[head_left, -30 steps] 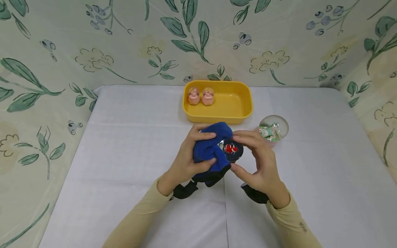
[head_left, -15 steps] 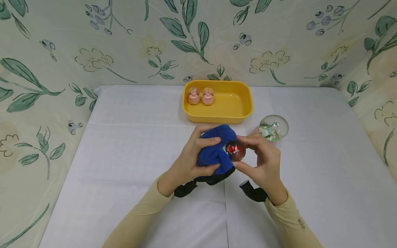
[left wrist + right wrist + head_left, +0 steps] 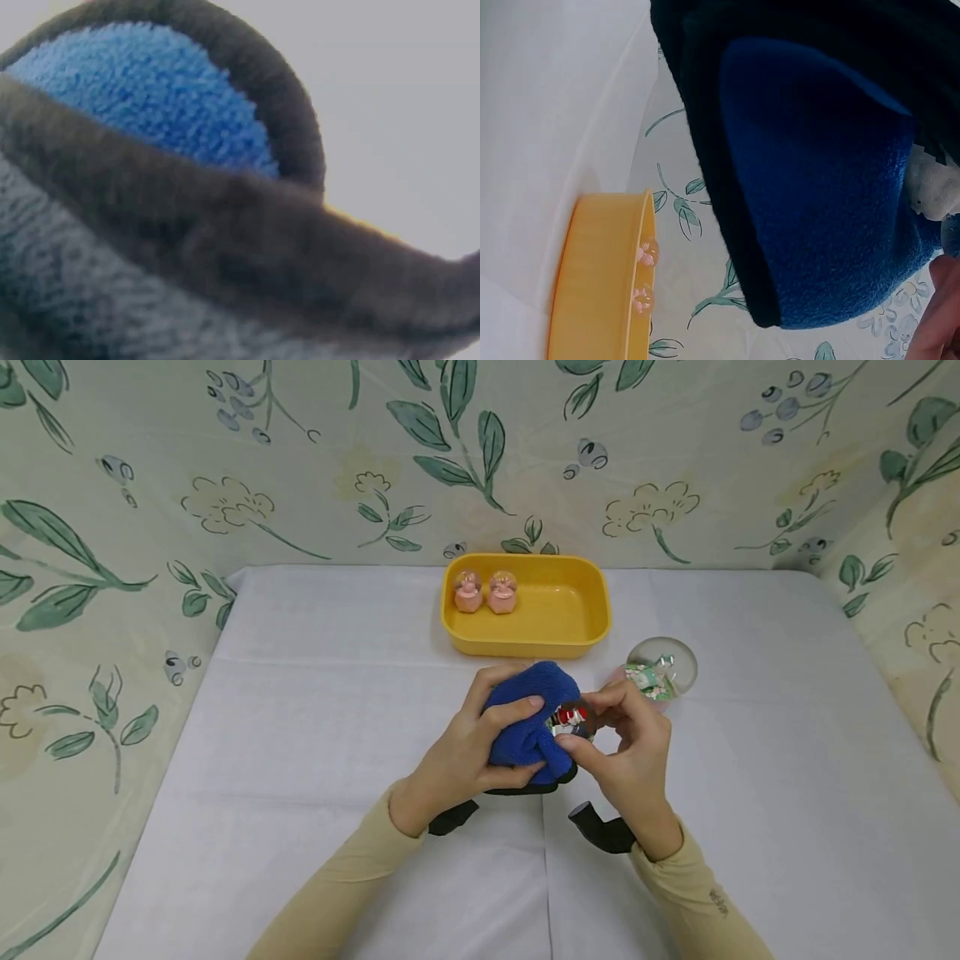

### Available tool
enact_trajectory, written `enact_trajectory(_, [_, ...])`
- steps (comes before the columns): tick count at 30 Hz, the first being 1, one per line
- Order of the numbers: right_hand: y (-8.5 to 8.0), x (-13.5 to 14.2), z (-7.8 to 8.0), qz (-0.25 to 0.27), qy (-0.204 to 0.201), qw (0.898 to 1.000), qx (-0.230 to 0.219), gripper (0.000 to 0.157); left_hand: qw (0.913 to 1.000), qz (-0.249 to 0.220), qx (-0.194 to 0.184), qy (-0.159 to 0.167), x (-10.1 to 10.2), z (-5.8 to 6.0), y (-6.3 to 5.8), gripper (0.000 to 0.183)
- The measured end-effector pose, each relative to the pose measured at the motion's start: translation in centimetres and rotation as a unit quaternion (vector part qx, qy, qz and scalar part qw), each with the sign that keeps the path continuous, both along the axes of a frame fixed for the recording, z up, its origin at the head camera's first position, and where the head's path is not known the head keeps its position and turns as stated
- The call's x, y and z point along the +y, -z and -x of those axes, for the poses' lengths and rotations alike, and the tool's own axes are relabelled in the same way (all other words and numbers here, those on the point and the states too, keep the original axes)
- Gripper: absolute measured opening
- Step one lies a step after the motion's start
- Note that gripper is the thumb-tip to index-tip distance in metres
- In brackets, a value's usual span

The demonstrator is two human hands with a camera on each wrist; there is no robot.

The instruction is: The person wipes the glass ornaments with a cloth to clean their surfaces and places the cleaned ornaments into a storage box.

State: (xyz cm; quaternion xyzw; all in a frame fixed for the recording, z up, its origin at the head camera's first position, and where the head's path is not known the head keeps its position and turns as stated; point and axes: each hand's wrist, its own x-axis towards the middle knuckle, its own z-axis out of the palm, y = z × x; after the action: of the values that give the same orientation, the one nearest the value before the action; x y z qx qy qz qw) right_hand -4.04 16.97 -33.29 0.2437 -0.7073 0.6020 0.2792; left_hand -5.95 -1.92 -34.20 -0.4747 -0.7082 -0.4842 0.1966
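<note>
- Only the head view shows the larger globe (image 3: 678, 664), just beyond your right hand (image 3: 633, 756); the right wrist view shows the blue cloth's (image 3: 825, 195) dark border up close.
- The mark (image 3: 718, 902) on your right sleeve is too small to read.
- Your left hand (image 3: 467, 752) grips the cloth against the smaller globe (image 3: 572, 717), which your right thumb and finger pinch.

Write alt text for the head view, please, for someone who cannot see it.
A right hand pinches a clear globe containing a red figure, while the left hand holds a fuzzy black-edged blue cloth against it. Behind, a yellow rectangular tray holds two small pink-based globes; a larger clear globe sits at right.
</note>
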Motion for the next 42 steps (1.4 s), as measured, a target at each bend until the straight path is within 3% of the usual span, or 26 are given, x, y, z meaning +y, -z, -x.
enact_trajectory(3, [0.0,-0.2,-0.1,-0.011,-0.005,1.000,-0.006,0.068,0.9993,-0.027,-0.027,0.004,0.1,0.0,0.2,0.046])
enact_trajectory(9, [-0.1,-0.2,0.3,0.032,-0.141,0.989,0.005,0.063,0.9942,-0.075,-0.077,-0.007,0.0,0.1,0.1,0.050])
enact_trajectory(12, [-0.1,-0.2,0.4,0.045,-0.165,0.985,0.008,0.058,0.9951,-0.060,-0.076,-0.020,-0.1,0.2,0.1,0.053])
enact_trajectory(19, [0.3,-0.7,0.2,0.072,-0.121,0.990,0.030,0.056,0.9976,-0.027,-0.063,-0.002,-0.5,0.2,0.0,0.056])
enact_trajectory(27, [0.5,-1.1,0.1,0.095,-0.068,0.991,0.060,0.057,0.9975,0.008,-0.069,-0.013,-0.6,0.1,-0.1,0.065])
enact_trajectory(37, [0.4,-1.2,-0.1,0.090,-0.051,0.995,-0.002,0.055,0.9974,0.036,-0.047,-0.040,-0.8,0.1,-0.2,0.068])
enact_trajectory(42, [0.3,-1.2,-0.3,0.097,-0.034,0.994,-0.038,0.051,0.9970,0.024,-0.064,-0.036,-1.0,0.1,-0.2,0.075])
